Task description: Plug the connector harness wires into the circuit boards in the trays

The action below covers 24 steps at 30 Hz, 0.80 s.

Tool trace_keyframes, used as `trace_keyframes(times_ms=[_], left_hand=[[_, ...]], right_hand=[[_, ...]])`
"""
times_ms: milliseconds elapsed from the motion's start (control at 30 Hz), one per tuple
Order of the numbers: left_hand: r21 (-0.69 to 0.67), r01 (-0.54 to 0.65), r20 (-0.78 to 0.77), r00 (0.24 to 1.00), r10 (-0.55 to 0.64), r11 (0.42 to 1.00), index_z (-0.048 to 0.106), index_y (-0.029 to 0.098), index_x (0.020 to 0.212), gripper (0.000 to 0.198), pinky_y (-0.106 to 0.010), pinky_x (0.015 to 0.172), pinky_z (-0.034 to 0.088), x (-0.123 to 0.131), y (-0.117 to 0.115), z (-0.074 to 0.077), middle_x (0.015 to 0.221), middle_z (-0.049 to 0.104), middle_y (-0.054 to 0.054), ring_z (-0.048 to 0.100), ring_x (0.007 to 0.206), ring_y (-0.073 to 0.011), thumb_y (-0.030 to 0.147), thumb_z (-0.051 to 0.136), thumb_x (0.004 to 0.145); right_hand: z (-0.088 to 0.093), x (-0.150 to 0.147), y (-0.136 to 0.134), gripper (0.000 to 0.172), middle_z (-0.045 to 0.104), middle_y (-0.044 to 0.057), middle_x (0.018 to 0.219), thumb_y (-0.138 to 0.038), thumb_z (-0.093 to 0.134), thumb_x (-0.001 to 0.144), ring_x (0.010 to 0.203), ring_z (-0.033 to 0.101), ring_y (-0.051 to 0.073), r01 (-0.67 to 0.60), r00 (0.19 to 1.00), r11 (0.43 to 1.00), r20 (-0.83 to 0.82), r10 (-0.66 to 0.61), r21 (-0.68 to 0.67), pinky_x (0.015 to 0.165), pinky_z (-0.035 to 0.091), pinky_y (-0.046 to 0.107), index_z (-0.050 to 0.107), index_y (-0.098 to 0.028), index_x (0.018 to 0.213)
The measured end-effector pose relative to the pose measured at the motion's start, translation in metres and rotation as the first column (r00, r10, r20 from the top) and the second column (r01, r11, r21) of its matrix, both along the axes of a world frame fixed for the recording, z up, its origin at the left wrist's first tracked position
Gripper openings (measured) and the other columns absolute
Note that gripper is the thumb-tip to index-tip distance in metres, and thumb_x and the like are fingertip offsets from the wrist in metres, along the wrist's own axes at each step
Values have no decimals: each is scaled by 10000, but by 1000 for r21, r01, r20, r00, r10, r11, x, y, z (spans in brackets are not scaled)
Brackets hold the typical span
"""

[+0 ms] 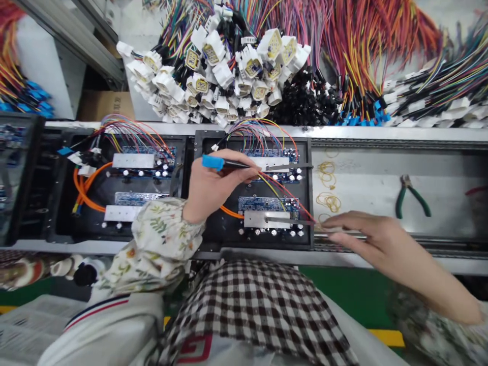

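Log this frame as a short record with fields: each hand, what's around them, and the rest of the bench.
Left hand: holds a blue-handled screwdriver over a blue circuit board.
Right hand: pinches a thin silver metal tool, beside a rectangular silver metal plate.
Around hands: black metal tray, orange cable.
Rest: green-handled pliers, heap of white plastic connectors with coloured wires.
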State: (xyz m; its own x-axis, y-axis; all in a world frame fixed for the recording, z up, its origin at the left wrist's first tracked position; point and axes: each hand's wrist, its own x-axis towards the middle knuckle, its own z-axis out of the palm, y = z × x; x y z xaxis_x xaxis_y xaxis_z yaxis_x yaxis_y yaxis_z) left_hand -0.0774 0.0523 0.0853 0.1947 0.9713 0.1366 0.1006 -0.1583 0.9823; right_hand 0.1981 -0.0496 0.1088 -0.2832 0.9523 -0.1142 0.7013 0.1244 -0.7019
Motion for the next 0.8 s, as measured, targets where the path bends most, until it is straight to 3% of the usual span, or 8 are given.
trace_keyframes(times_ms=[67,167,300,400,467,567,700,800], left_hand=[[-6,47,11,999,-46,999,680,164,730,83,-191,556,569,5,8,-8,645,685,23,658,559,-107,216,744,726],[92,74,39,996,-78,993,672,160,707,78,-179,511,543,15,18,-16,601,658,33,642,531,-102,184,745,718],[225,120,34,991,-131,967,648,170,704,99,-177,510,542,12,30,-16,644,643,29,642,552,-97,176,745,725],[140,106,114,986,-122,985,615,190,773,117,-199,541,577,-2,41,-18,704,651,25,675,601,-117,228,726,761],[39,63,181,981,-69,997,574,209,833,143,-212,553,599,-10,47,-23,744,666,28,690,615,-125,276,696,798],[-37,-25,181,983,32,999,538,215,861,158,-195,538,604,-15,53,-33,754,690,32,691,596,-115,293,672,826],[-27,-62,209,976,66,998,544,221,854,124,-186,508,597,-12,56,-45,736,712,41,699,610,-120,218,666,833],[-27,-47,274,960,53,999,553,243,853,131,-222,549,618,-11,57,-48,758,716,56,705,660,-126,197,673,825]], right_hand=[[-5,-5,9,181,717,10,801,-402,617,808,699,659,155,139,990,989,11,-140,43,587,483,262,696,-244,846],[-13,-32,36,230,621,-3,674,-388,621,795,569,548,119,329,935,944,-140,-326,-7,516,427,253,680,-214,935],[-21,-56,71,146,532,-16,645,-331,639,742,523,460,92,93,961,983,-242,-130,-157,483,377,244,667,-196,792],[-28,-38,88,124,550,2,658,-282,574,753,563,489,108,125,982,990,-136,-133,-64,511,376,252,614,-199,670],[-38,-18,96,85,561,17,663,-239,558,726,586,499,129,215,974,974,65,-219,67,545,383,275,586,-195,659],[-59,1,106,53,586,36,662,-212,545,718,586,529,156,338,870,911,290,-398,236,590,398,315,581,-185,691],[-85,-7,113,126,647,21,707,-307,596,765,494,536,120,614,788,783,-32,-614,100,504,411,281,620,-188,802],[-95,-18,116,130,650,19,680,-306,661,719,485,518,111,670,733,742,-148,-664,-15,461,394,264,628,-182,742]])
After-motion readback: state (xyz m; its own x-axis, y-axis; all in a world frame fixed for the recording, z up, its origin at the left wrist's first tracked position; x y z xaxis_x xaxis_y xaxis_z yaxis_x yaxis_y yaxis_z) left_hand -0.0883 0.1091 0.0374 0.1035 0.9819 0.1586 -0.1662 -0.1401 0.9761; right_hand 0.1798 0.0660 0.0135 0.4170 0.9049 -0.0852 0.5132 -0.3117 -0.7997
